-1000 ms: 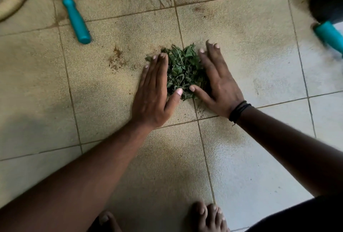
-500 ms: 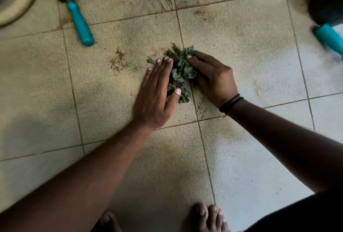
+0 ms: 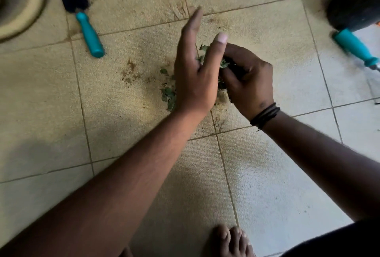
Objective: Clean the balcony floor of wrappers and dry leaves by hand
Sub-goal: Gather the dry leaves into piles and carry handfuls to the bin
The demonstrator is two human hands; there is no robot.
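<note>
At ten o'clock a pale curved rim [image 3: 30, 9] ran off the frame's edge. Just right of it, at eleven o'clock, a trowel [image 3: 82, 14] with a black blade and a teal handle lay flat on the tiled floor [image 3: 123, 123], handle pointing toward five o'clock. A brown dirt stain [image 3: 129, 71] marked the tile left of centre, and loose green leaves [image 3: 168, 95] lay on the floor just beside the left hand's edge.

The left hand [image 3: 195, 75] stood at the centre, tilted on its side, fingers straight and together pointing toward twelve o'clock, thumb raised apart; it held nothing and served as a wall against the leaf pile. Just right of it, touching at the thumb, the right hand [image 3: 246, 79] had its fingers curled round a clump of leaves [image 3: 223, 64], most of it hidden between the two hands. Black bands [image 3: 265, 115] circled the right wrist.

At two o'clock a dark round object [image 3: 353, 5] stood, with a second teal handle [image 3: 353, 47] below it, blurred. Bare toes [image 3: 230, 240] showed at six o'clock.
</note>
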